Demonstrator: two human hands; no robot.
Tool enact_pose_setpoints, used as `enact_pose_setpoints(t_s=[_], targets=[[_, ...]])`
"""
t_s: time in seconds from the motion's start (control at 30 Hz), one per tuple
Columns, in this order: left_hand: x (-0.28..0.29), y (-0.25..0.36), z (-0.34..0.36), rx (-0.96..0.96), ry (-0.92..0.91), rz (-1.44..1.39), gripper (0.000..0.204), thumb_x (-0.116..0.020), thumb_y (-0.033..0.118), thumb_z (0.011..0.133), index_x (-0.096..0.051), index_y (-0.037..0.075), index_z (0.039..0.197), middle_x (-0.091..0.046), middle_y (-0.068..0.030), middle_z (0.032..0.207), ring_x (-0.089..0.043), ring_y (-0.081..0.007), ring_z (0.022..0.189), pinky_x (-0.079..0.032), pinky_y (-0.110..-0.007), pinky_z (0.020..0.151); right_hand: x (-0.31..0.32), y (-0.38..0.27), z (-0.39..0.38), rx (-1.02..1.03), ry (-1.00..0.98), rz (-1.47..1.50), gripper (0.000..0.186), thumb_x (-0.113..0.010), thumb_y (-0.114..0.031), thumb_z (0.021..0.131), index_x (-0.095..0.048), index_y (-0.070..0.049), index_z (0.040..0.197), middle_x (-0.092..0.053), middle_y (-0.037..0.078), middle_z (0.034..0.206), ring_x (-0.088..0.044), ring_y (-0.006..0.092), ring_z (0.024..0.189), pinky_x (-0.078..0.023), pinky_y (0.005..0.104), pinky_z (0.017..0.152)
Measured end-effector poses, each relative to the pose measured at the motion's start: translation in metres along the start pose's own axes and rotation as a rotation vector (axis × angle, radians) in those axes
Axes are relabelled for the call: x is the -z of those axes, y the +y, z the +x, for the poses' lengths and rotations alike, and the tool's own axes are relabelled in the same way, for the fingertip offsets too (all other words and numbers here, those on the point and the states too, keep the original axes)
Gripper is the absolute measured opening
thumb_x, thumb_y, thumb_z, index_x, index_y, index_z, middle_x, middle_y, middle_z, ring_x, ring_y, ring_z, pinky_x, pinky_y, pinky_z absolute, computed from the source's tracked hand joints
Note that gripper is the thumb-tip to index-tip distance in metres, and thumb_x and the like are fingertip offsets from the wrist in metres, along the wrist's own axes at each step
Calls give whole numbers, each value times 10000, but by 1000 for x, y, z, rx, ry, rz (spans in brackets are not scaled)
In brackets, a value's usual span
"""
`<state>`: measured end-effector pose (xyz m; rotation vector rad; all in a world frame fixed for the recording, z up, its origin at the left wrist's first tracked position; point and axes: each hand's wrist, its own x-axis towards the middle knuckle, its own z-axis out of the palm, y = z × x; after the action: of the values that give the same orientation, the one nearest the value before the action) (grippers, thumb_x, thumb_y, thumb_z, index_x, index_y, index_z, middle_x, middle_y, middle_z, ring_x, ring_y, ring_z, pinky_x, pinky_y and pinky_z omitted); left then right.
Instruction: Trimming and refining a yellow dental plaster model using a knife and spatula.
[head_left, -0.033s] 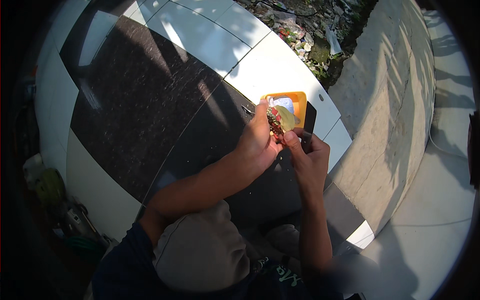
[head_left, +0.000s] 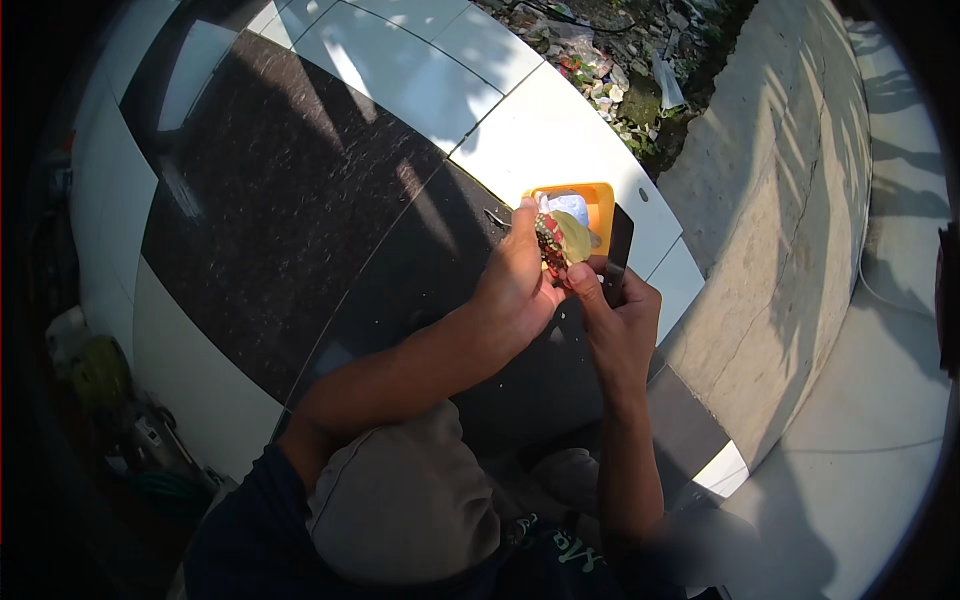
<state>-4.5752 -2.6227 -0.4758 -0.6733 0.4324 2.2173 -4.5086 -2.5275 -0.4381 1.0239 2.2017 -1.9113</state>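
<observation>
Between my two hands is a small patterned piece (head_left: 550, 245) in red, green and dark tones, with a pale yellow-green flap (head_left: 574, 238) on its right side. I cannot make out exactly what it is. My left hand (head_left: 520, 275) grips its left edge, thumb on top. My right hand (head_left: 615, 305) pinches its lower right edge between thumb and fingers. Just beyond my hands sits an orange-yellow tray (head_left: 601, 205), partly hidden by them. Inside the tray lies a light blue and white bundle (head_left: 568, 207). A thin dark hook-shaped thing (head_left: 495, 217) rests left of my left thumb.
I sit on a floor of black tiles (head_left: 270, 220) and white tiles (head_left: 550, 130), with small pale crumbs scattered near me. Rubble and litter (head_left: 620, 80) lie past the far edge. A concrete ledge (head_left: 760, 220) runs along the right. Several cluttered tools (head_left: 140, 430) stand at the left.
</observation>
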Motion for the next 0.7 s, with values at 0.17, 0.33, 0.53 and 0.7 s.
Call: enact_pose_setpoints(t_s=[0.17, 0.33, 0.53, 0.7], targets=[[0, 0, -2, -23, -35, -43, 431, -303, 378, 1051, -409, 31, 1281, -536, -118, 1134, -556, -249, 1068, -477, -437, 941, -2, 14, 1, 413, 79, -186, 199, -740, -184, 849, -679, 4, 874, -545, 2, 628, -448, 57, 552, -379, 234, 537], [8, 2, 3, -212, 89, 66, 395, -308, 335, 1042, -456, 3, 1196, -544, -157, 1143, -593, -242, 1038, -502, -377, 935, 10, 8, -2, 449, 28, -404, 247, -679, -168, 896, -653, -17, 1089, -582, 47, 732, -535, 109, 609, -435, 259, 572], [10, 13, 16, -526, 129, 145, 282, -387, 246, 997, -495, 1, 1088, -529, -112, 1048, -548, -184, 969, -470, -332, 901, 1, 0, -34, 484, -20, -522, 397, -500, -26, 960, -547, -88, 1349, -559, 72, 768, -561, 153, 642, -465, 287, 593], [7, 13, 13, -527, 169, 87, 283, -384, 253, 991, -505, 14, 1084, -517, -100, 1046, -531, -179, 996, -434, -326, 942, -8, 3, -36, 452, -31, -502, 391, -532, -31, 944, -575, -100, 1327, -512, 74, 725, -507, 168, 590, -446, 309, 566]])
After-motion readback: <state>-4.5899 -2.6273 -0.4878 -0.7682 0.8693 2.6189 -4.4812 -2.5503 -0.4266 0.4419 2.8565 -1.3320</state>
